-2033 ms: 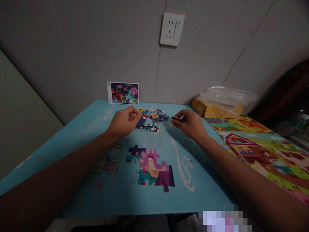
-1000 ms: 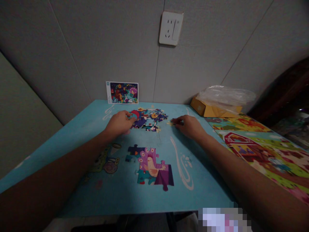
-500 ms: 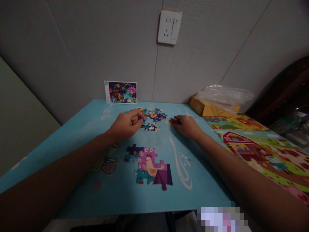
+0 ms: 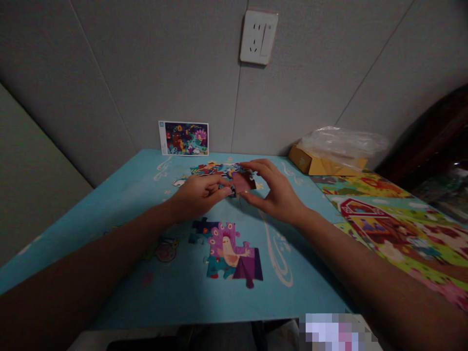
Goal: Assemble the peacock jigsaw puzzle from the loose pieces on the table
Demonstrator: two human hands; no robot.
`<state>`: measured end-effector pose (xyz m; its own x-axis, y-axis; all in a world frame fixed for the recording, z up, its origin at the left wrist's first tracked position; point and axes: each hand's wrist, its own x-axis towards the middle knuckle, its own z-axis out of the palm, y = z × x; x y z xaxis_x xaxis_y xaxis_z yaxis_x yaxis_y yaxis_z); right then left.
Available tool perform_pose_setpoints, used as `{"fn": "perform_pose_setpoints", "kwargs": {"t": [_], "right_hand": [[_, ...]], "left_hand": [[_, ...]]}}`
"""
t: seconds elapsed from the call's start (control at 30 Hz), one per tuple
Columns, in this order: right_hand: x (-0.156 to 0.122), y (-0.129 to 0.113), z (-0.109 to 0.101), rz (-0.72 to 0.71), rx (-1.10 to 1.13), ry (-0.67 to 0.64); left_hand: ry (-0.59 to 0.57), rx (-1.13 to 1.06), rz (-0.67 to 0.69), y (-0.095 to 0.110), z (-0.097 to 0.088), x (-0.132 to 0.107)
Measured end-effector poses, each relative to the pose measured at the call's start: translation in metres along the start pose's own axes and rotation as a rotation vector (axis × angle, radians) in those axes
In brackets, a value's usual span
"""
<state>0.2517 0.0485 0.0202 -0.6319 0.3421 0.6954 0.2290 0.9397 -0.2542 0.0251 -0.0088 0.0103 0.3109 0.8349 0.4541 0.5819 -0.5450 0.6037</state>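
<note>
My right hand holds a puzzle piece between thumb and fingers. The piece is tilted, with a plain brownish-pink face towards me. My left hand is closed in a pinch, thumb and index finger at the piece's left edge; the exact contact is hard to see. Behind the hands lies a heap of loose, colourful puzzle pieces, partly hidden by the fingers. Nearer to me, a joined section of puzzle shows a purple and pink creature and lies flat on the light blue table.
A picture card leans against the wall. At the back right stands a yellow box with a clear plastic bag on it. A colourful farm picture covers the table's right side. A socket is on the wall.
My right hand has moved left and opened wider around a puzzle piece, now lifted and tilted. My left hand has shifted slightly right and down, up to that piece.
</note>
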Motion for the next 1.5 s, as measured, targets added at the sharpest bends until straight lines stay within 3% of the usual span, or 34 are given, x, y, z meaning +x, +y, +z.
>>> {"fn": "perform_pose_setpoints", "kwargs": {"t": [0.13, 0.33, 0.4, 0.5, 0.57, 0.67, 0.77, 0.87, 1.1, 1.3, 1.43, 1.5], "right_hand": [[0.002, -0.013, 0.003, -0.083, 0.067, -0.007], [0.002, -0.009, -0.002, -0.108, -0.001, -0.029], [0.001, 0.001, -0.009, -0.032, -0.099, 0.035], [-0.004, 0.021, -0.02, 0.304, -0.383, 0.119], [-0.01, 0.032, -0.025, 0.567, -0.583, 0.007], [-0.019, 0.041, -0.027, 0.805, -0.706, -0.31], [-0.023, 0.044, -0.026, 0.866, -0.711, -0.52], [-0.022, 0.047, -0.026, 0.862, -0.707, -0.601], [-0.015, 0.05, -0.027, 0.97, -0.611, -0.507], [-0.011, 0.053, -0.029, 1.018, -0.458, -0.402], [-0.008, 0.053, -0.032, 0.997, -0.198, -0.312], [-0.007, 0.052, -0.03, 1.034, -0.012, -0.207]], "left_hand": [[-0.045, -0.142, -0.083, -0.002, 0.007, -0.002], [0.012, -0.084, -0.1, 0.006, 0.005, -0.001], [0.073, -0.083, -0.142, 0.008, 0.001, 0.0], [0.247, -0.084, -0.232, 0.003, -0.003, 0.003], [0.361, -0.017, -0.305, -0.003, -0.006, 0.004], [0.429, 0.146, -0.423, -0.011, -0.01, 0.006], [0.391, 0.258, -0.502, -0.014, -0.014, 0.007], [0.321, 0.353, -0.548, -0.013, -0.019, 0.008], [0.258, 0.533, -0.629, -0.02, -0.027, 0.01], [0.26, 0.561, -0.656, -0.023, -0.031, 0.011], [0.191, 0.594, -0.657, -0.022, -0.032, 0.011], [0.149, 0.626, -0.66, -0.022, -0.031, 0.01]]}}
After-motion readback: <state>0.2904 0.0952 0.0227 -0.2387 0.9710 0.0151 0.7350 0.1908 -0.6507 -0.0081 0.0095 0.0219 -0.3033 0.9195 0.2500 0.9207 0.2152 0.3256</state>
